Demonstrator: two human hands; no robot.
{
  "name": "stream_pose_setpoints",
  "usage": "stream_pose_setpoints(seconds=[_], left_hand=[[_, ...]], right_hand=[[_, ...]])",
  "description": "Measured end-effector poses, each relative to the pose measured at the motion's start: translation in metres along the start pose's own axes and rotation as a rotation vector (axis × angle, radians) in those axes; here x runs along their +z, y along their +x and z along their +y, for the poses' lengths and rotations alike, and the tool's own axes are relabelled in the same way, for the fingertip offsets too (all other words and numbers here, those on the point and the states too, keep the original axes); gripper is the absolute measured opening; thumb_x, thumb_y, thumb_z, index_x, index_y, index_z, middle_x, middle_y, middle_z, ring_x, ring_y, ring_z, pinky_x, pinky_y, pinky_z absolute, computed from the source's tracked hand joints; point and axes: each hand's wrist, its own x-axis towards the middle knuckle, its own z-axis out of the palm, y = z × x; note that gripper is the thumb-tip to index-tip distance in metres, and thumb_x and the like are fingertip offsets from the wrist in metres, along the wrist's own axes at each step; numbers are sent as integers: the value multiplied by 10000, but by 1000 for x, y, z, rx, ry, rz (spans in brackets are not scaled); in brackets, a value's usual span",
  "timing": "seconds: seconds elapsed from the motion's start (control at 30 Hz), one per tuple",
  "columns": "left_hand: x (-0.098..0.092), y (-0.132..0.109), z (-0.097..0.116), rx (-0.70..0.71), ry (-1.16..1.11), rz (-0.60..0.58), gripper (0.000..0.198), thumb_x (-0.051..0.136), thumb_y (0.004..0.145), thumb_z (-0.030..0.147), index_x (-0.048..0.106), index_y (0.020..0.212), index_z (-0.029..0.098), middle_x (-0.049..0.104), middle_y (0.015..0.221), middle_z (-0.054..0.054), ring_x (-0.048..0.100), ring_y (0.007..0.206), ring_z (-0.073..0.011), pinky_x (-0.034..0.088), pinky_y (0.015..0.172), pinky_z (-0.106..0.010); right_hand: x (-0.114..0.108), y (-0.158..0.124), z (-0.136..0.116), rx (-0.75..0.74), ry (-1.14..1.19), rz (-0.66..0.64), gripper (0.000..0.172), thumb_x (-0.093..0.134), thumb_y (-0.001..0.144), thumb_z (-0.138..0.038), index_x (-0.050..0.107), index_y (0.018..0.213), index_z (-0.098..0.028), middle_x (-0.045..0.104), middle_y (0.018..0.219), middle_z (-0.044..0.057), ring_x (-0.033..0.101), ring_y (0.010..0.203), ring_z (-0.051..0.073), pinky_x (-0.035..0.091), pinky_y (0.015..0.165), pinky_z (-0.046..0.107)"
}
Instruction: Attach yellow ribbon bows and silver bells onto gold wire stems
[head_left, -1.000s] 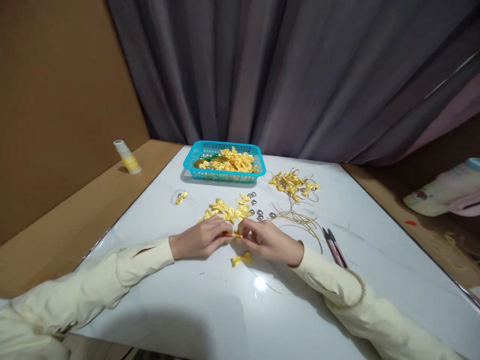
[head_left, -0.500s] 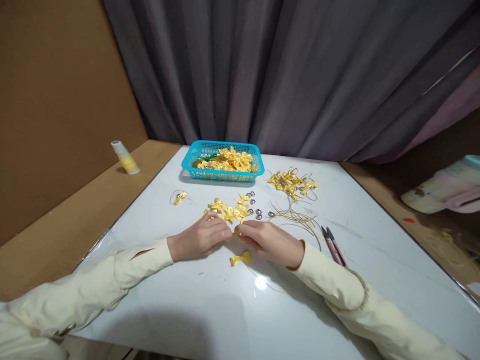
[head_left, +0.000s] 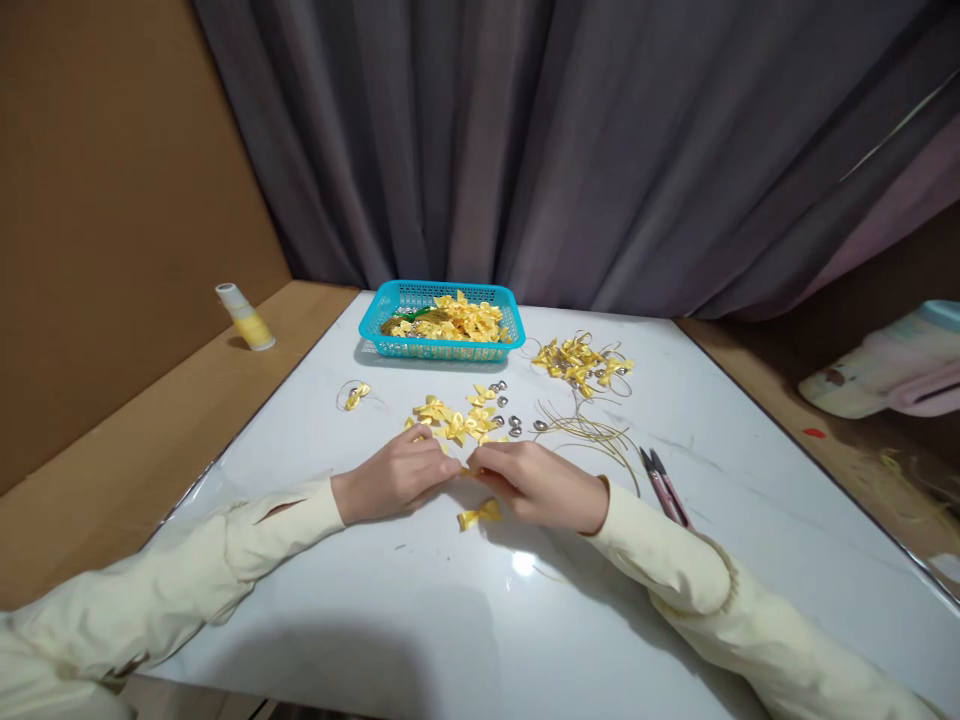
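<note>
My left hand (head_left: 397, 474) and my right hand (head_left: 538, 484) meet above the middle of the white table, both with fingers closed in a pinch. Between the fingertips shows a small yellow piece (head_left: 466, 471); the fingers cover most of it, so its kind is unclear. Just below them is a yellow ribbon bow (head_left: 479, 514), a faint thin cord trailing to its right. Beyond my fingers lies a loose group of yellow ribbon bows (head_left: 454, 424), with several silver beads (head_left: 514, 424) along its right side.
A blue basket (head_left: 442, 350) of yellow bows stands at the back. Bows with cords are heaped (head_left: 577, 360) to its right. Gold cords (head_left: 592, 432) lie near thread snips (head_left: 664, 488). One corded bow (head_left: 357, 396) sits left. A bottle (head_left: 246, 318) and a tumbler (head_left: 885, 370) flank the table.
The view has shifted very slightly. Both hands stay together in nearly the same pinch, and the bow below them has hardly moved.
</note>
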Motion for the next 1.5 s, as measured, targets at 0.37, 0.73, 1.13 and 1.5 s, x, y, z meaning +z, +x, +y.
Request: stream_pose_setpoints(seconds=[0.37, 0.73, 1.13, 1.5], left_hand=[[1, -1, 0, 12, 79, -9, 177, 342, 905, 130, 517, 890, 150, 540, 623, -29, 478, 570, -153, 367, 526, -268], [-7, 7, 1, -16, -171, -192, 163, 384, 921, 191, 520, 843, 148, 579, 752, -59, 488, 683, -162, 384, 618, -274], [-11, 13, 8, -438, -797, -231, 164, 486, 882, 305, 523, 863, 146, 556, 781, -20, 493, 678, -112, 399, 635, -223], [-16, 16, 6, -495, -931, -359, 232, 387, 926, 307, 504, 808, 144, 504, 742, -3, 460, 674, -104, 363, 641, -208]], right_hand=[[-1, 0, -7, -11, -119, -1, 155, 414, 741, -19, 437, 735, -172, 499, 700, 17, 392, 571, 112, 289, 525, 211], [-1, 1, 5, -16, 198, 41, 130, 450, 715, -54, 467, 654, -168, 461, 575, -23, 372, 525, 91, 309, 521, 198], [-7, 2, 8, 269, 897, -50, 159, 592, 731, -225, 467, 661, -157, 481, 534, -54, 400, 452, 56, 325, 449, 182], [-10, 3, 7, 253, 767, -140, 142, 593, 704, -207, 488, 634, -140, 431, 535, -59, 355, 497, 55, 288, 476, 184]])
